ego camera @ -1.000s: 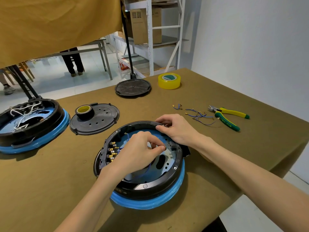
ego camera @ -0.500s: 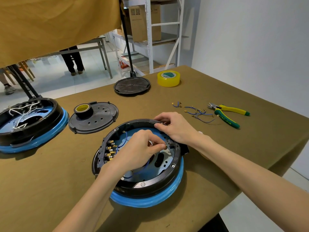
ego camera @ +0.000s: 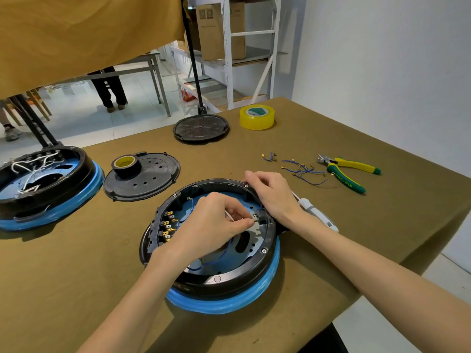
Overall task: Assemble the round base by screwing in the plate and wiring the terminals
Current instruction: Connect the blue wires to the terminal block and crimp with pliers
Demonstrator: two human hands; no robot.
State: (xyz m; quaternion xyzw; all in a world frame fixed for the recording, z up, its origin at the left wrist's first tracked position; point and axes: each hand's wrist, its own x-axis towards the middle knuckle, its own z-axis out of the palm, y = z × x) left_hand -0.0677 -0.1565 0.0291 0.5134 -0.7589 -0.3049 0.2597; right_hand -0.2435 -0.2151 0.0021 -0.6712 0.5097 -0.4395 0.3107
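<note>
A round black base [ego camera: 229, 278] with a blue wrapped lower rim lies open in front of me, its metal plate [ego camera: 251, 247] inside. Gold terminals [ego camera: 168, 225] line its left inner wall, and a blue wire [ego camera: 216, 259] loops over the plate. My left hand [ego camera: 211, 225] reaches into the base and pinches a small wire end at a connector near the right inner wall. My right hand [ego camera: 270, 192] rests curled over the far right rim, steadying it. What the fingertips hold is mostly hidden.
A white-handled screwdriver [ego camera: 316, 212] lies beside my right wrist. Loose blue wires [ego camera: 300, 169] and yellow-green pliers [ego camera: 349, 171] sit to the right. A second base [ego camera: 46, 189], a black cover [ego camera: 147, 177] with a black tape roll [ego camera: 125, 164], another black disc [ego camera: 201, 128] and yellow tape [ego camera: 257, 117] lie farther off.
My left hand has shifted slightly right inside the base toward the connector at the right wall. My right hand stays on the rim.
</note>
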